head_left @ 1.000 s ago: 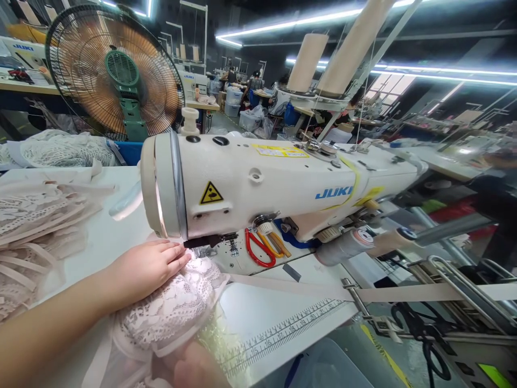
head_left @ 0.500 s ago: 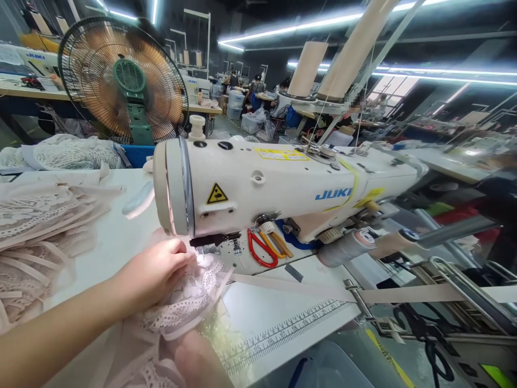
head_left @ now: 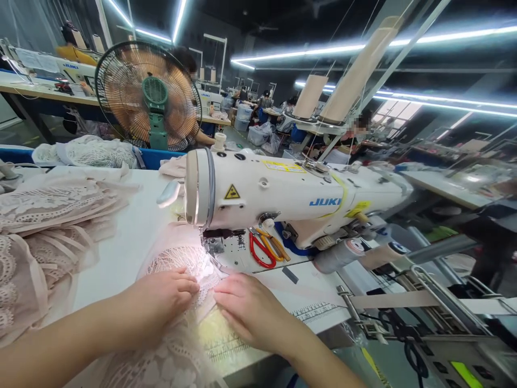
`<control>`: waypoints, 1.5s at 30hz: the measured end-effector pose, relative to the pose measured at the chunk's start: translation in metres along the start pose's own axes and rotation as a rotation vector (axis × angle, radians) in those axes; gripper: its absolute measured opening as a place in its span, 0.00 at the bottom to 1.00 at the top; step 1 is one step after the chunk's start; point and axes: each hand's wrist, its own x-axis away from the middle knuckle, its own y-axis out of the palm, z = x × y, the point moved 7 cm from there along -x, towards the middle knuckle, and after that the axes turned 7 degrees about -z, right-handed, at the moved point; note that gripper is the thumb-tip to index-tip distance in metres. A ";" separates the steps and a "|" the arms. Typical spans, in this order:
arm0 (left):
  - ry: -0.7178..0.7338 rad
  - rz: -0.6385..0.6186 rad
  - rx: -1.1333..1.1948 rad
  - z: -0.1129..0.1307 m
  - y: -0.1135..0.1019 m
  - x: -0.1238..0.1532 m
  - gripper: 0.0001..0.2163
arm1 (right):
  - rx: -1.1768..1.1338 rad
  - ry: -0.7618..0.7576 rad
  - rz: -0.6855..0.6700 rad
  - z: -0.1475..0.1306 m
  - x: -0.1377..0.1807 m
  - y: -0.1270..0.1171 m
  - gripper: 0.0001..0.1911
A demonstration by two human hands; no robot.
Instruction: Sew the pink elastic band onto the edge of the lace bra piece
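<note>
Fingers: both sets flat and spread, pressing down on the pink lace garment, nothing pinched. Change since half a second back: the right hand, then mostly under the fabric at the bottom edge, is now on top, palm down just right of the seam line; the left hand, which was bunched at the presser foot, has pulled toward the body and flattened out. The lace was gathered up; it now lies smooth on the table in front of the JUKI sewing machine, leading edge under the foot. I read that as piece repositioned and lined up for feeding. Beige elastic tape runs in from the right-hand guide. Stack of lace pieces at left, fan behind, red snips on the machine bed.
</note>
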 end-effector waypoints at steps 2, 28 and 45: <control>-0.180 0.032 0.009 -0.004 0.001 -0.005 0.11 | -0.021 -0.001 -0.051 0.005 0.004 0.010 0.12; -0.233 0.052 -0.470 -0.068 -0.005 -0.024 0.28 | -0.022 0.176 -0.105 0.004 -0.006 0.032 0.03; 0.197 0.350 -0.347 -0.011 0.026 0.000 0.17 | 0.106 0.295 -0.116 0.026 -0.006 0.013 0.11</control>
